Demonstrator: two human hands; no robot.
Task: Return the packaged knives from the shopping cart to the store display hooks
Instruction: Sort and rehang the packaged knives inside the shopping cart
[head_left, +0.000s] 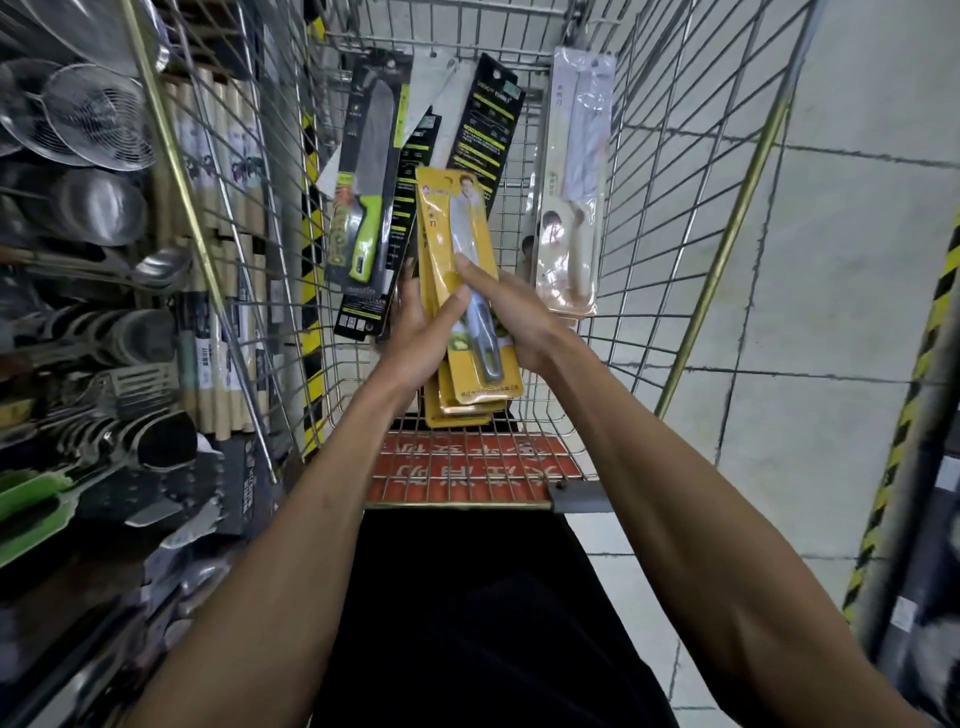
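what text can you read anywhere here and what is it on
Nothing is sharp enough to quote.
yellow knife packs: Chinese characters, blurred.
black knife packs: fine print, too small.
white knife pack: lettering blurred.
red cart sign: white Chinese characters, upside down, unreadable.

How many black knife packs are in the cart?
3: the green-handled knife pack at left, the back-facing pack at upper middle, and the half-covered pack between them. More may be hidden underneath.
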